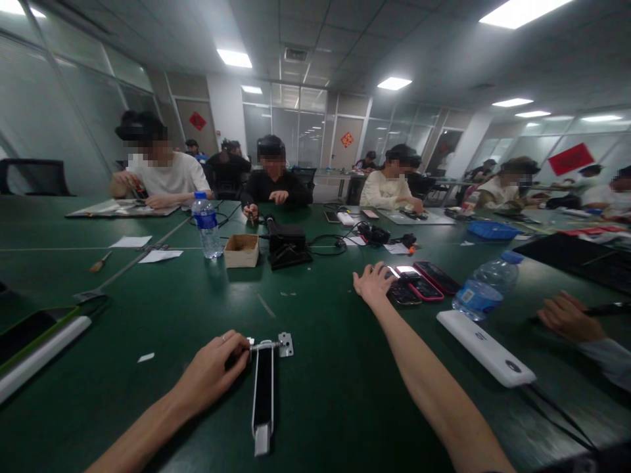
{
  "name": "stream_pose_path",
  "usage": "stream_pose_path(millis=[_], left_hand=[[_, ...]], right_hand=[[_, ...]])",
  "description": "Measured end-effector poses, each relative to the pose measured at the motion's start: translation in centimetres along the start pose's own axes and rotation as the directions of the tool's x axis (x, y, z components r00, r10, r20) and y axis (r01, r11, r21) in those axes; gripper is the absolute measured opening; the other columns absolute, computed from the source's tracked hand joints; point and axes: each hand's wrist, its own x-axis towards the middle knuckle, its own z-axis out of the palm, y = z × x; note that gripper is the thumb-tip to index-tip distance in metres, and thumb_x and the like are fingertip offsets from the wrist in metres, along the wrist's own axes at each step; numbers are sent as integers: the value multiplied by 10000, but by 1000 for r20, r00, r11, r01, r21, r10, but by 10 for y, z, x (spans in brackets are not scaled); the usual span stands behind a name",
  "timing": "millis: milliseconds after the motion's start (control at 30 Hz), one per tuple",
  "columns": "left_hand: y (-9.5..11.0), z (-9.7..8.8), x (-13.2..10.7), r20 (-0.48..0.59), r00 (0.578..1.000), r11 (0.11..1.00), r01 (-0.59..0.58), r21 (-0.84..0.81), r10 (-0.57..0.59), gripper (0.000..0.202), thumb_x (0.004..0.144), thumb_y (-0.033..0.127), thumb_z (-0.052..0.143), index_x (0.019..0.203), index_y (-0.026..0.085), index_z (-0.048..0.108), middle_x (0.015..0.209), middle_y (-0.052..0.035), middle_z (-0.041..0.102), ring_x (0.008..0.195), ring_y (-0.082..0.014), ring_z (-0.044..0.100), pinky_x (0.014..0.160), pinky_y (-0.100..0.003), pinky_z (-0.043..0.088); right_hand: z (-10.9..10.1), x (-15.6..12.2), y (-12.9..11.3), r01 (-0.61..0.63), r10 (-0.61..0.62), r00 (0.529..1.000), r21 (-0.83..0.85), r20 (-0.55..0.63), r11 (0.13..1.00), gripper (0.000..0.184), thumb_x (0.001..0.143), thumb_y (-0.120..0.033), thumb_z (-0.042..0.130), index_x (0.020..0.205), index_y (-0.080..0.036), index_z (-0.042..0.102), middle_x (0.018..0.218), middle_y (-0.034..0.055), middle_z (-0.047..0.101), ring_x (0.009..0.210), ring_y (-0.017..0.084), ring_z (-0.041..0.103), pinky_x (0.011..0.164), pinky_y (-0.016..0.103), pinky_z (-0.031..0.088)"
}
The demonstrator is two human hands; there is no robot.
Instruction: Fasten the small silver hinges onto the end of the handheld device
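Note:
On the green table before me lies a metal fixture (263,394): a long frame with a black middle, a crossbar at its top and a small plate with holes at the right end. My left hand (219,361), fingers curled and pressed together, pinches the left end of the crossbar. Further off, my right hand (373,282) reaches out palm down with its fingers spread. Its fingertips are at the left edge of a cluster of phones (426,289); whether they touch cannot be told. One phone in the cluster has a pink-red case.
Right of my forearm are a white power bank (486,348) and a tilted water bottle (488,289). A co-worker's hand (572,318) rests beyond. Ahead stand a cardboard box (241,251), a black device (286,243) and another bottle (207,226). Other people sit opposite.

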Motion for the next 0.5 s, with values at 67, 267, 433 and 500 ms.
stream_pose_path(millis=[67,267,433,500], left_hand=[[0,1,0,-16,1000,1000,-12,3,12,235,879,327,402,906,206,602,815,-33,602,711,-178,565,641,-268,448],[5,-1,-2,-3,1000,1000,-21,10,21,201,882,265,403,906,189,588,842,-42,602,755,-183,571,688,-286,443],[7,-1,-3,12,1000,1000,1,23,-1,187,873,240,411,922,180,581,870,-47,602,764,-183,566,699,-294,433],[8,-1,-3,11,1000,1000,-1,24,0,188,871,236,409,926,181,580,866,-45,601,760,-181,563,698,-293,430]], right_hand=[[-2,-3,-1,22,-22,1000,-8,-15,1000,608,919,-473,301,1385,-87,356,1471,232,180,1280,406,219,957,602,225],[-14,-19,-11,189,-186,964,-1,-190,982,466,896,-301,397,1300,-76,453,1380,240,340,1262,383,269,969,510,241],[-25,-30,-32,564,-539,807,41,-240,825,345,897,-256,401,1201,-165,536,1193,166,530,1124,297,417,911,425,320],[-24,-31,-41,630,-608,767,63,-204,774,325,895,-249,413,1182,-184,552,1169,142,550,1103,275,435,905,410,334]])
